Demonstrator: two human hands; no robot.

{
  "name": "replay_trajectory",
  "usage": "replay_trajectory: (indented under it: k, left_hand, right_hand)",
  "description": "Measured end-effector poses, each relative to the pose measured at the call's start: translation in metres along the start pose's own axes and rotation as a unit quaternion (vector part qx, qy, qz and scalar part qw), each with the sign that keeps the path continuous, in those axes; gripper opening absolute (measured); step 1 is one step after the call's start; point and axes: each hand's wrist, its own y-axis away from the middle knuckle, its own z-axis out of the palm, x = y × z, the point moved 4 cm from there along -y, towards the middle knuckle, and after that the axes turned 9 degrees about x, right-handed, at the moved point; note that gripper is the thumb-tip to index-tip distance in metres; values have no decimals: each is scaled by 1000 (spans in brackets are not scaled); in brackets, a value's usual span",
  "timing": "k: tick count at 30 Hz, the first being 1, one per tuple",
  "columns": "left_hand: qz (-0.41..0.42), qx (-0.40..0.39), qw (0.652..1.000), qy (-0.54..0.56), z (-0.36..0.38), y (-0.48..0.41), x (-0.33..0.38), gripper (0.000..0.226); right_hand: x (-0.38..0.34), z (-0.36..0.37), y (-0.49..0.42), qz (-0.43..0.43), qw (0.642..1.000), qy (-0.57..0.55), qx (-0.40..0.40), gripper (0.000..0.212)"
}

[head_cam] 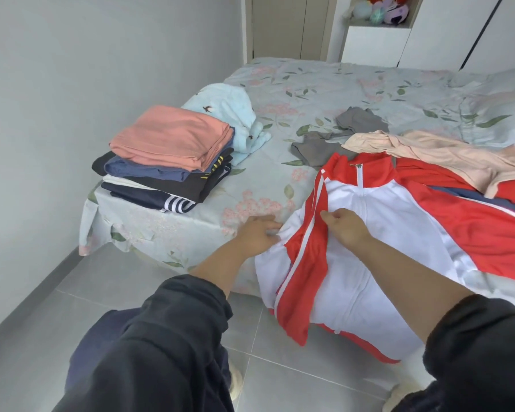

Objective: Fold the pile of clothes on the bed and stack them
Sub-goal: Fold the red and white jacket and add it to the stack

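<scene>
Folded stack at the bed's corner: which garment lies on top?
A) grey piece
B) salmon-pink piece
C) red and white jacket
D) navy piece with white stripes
B: the salmon-pink piece tops the folded stack; the striped navy piece lies at its bottom.

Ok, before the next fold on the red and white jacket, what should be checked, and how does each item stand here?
1. Jacket front up with the zip closed: ok.
2. Near sleeve folded in across the front, with the right hand on it: ok.
3. Left hand at the jacket's side edge, firm grip: cannot tell.
4. Far sleeve free to fold: not ok, the peach garment lies over it.
5. Hem supported on the bed: not ok, it hangs over the edge.
6. Stack level enough on top to take another piece: ok.
</scene>
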Motion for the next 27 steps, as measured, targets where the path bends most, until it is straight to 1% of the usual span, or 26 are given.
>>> replay_trajectory:
  k: [1, 3, 4, 5, 6, 7, 8, 9, 11, 12, 13, 14, 15, 16, 17, 18, 19, 20, 21, 22, 23, 24, 25, 26, 27]
  left_hand:
    - [-11, 0, 1000, 27, 2, 1, -1, 45]
    - [-2, -8, 998, 64, 5, 4, -4, 70]
    - [23, -14, 999, 46, 6, 6, -4, 81]
    - [57, -11, 998, 8, 6, 9, -2, 87]
    - [91, 9, 995, -28, 7, 12, 1, 88]
    - [119, 44, 991, -50, 8, 13, 5, 83]
    - [141, 85, 985, -58, 8, 13, 10, 73]
    - [164, 126, 977, -55, 7, 13, 16, 59]
    - [208, 191, 956, -75, 1, 15, 26, 31]
    - [218, 227, 945, -90, -4, 15, 26, 23]
    - [209, 262, 937, -100, -9, 14, 22, 23]
    - [179, 284, 936, -109, -15, 12, 14, 27]
    - [131, 285, 942, -121, -19, 9, 4, 30]
    - [83, 270, 949, -143, -20, 5, -4, 31]
    - [47, 245, 955, -157, -18, 1, -10, 33]
    - [31, 226, 961, -156, -16, -3, -12, 36]
    - [35, 214, 966, -144, -14, -5, -9, 42]
    - [63, 211, 966, -132, -11, -7, -4, 50]
    - [111, 211, 963, -128, -8, -7, 2, 57]
    - [172, 209, 954, -131, -5, -6, 9, 60]
    - [235, 212, 939, -139, -3, -4, 16, 58]
    - [290, 220, 919, -151, -3, -2, 20, 54]
    - [330, 227, 902, -164, -3, 0, 23, 49]
    - [359, 226, 889, -173, -4, 2, 26, 44]
    - [382, 223, 878, -184, -4, 4, 29, 40]
  right_hand:
    - [-1, 6, 4, 2, 1000, 13, -4, 47]
    - [2, 18, 11, 22, 999, 19, -24, 43]
    - [4, 22, 14, 31, 999, 23, -30, 42]
    - [6, 23, 15, 28, 999, 34, -31, 42]
    - [5, 24, 16, 13, 998, 47, -28, 38]
    - [4, 24, 16, -6, 998, 60, -24, 32]
    - [3, 23, 16, -23, 997, 73, -18, 30]
    - [2, 21, 15, -30, 996, 79, -11, 32]
    - [5, 10, 9, -15, 997, 78, 1, 36]
    - [8, 2, 4, 5, 997, 74, 4, 34]
    - [12, -7, -1, 29, 997, 69, 7, 32]
    - [16, -17, -6, 56, 997, 56, 7, 31]
    - [20, -26, -10, 80, 996, 37, 7, 32]
    - [24, -31, -14, 104, 994, 23, 1, 33]
    - [28, -33, -16, 116, 993, 36, -11, 33]
    - [29, -32, -15, 120, 990, 65, -28, 32]
    - [29, -30, -13, 113, 986, 115, -38, 25]
    - [26, -26, -11, 81, 983, 164, -37, 11]
    - [23, -22, -11, 34, 980, 197, -15, 23]
    - [18, -17, -11, -20, 978, 209, 10, 43]
    - [11, -14, -9, -63, 981, 183, 35, 52]
    - [5, -12, -9, -110, 980, 153, 69, 49]
    - [-2, -10, -8, -137, 976, 139, 101, 35]
    - [-6, -6, -10, -138, 974, 140, 116, 18]
    - [-8, -2, -11, -125, 974, 157, 106, 23]
